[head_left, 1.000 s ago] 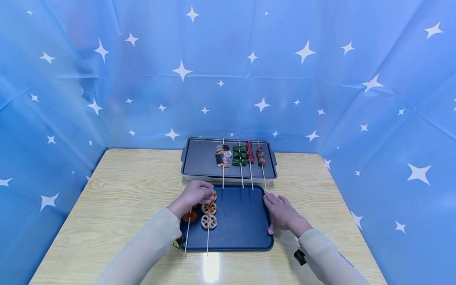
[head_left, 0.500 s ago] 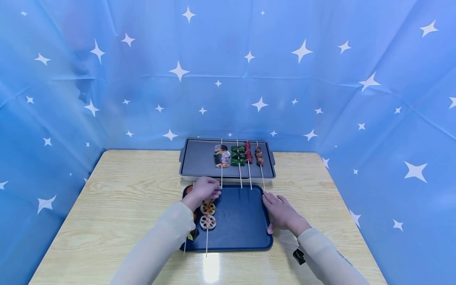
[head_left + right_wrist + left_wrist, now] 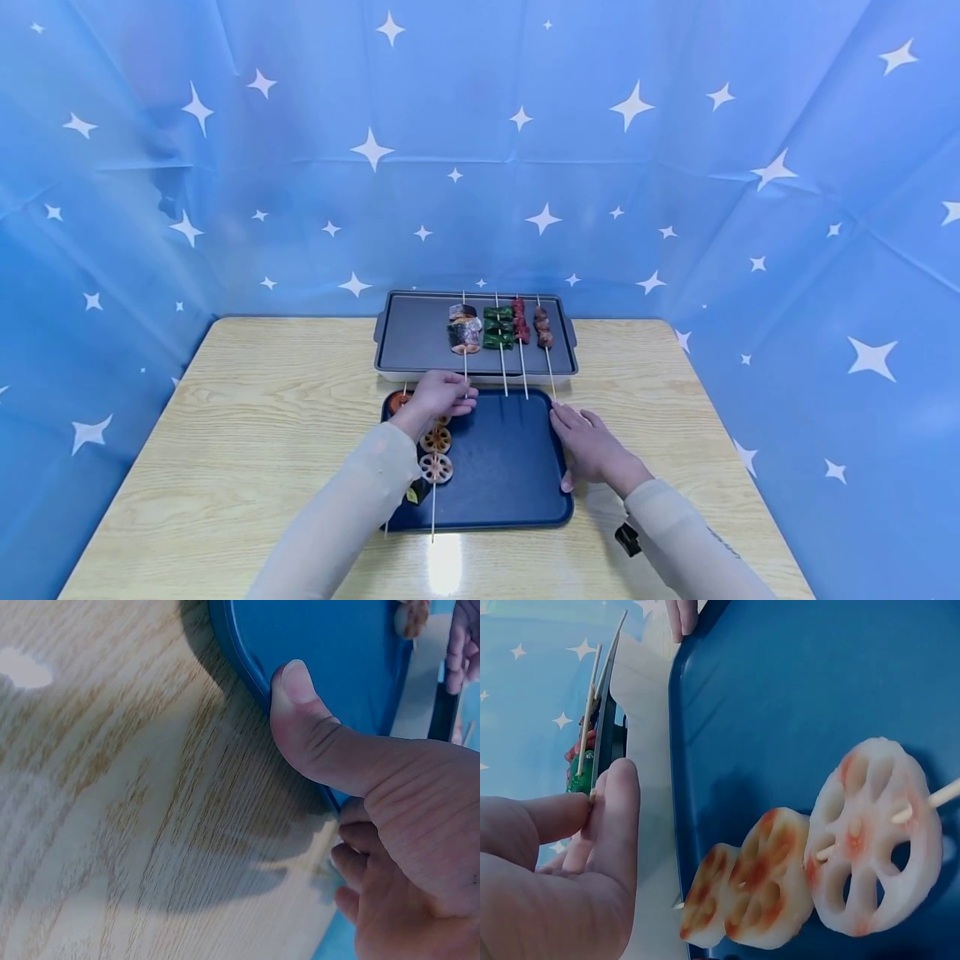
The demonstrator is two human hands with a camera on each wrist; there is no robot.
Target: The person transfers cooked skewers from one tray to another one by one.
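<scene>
My left hand [image 3: 437, 398] pinches the lower end of a bamboo skewer threaded with silvery fish pieces [image 3: 465, 335], which lies on the dark grill plate [image 3: 412, 333]. Its thumb and fingers [image 3: 619, 795] meet at the stick in the left wrist view. Below that hand, a lotus-root skewer [image 3: 436, 468] lies on the blue tray [image 3: 510, 467]; the forearm covers part of an orange-topped skewer [image 3: 399, 402] beside it. My right hand [image 3: 594, 446] rests along the tray's right edge, fingers extended forward and thumb [image 3: 298, 686] on the rim.
On the plate, right of the fish, lie a green pepper skewer [image 3: 498, 327], a red meat skewer [image 3: 521, 322] and a brown meat skewer [image 3: 543, 327], sticks overhanging its front. Tray and grill stand on a wooden table [image 3: 285, 400] before a blue starred curtain [image 3: 480, 150].
My left hand has moved right, from above the lotus-root skewer to the fish skewer's stick, and now pinches it. My right hand stays at the tray edge.
</scene>
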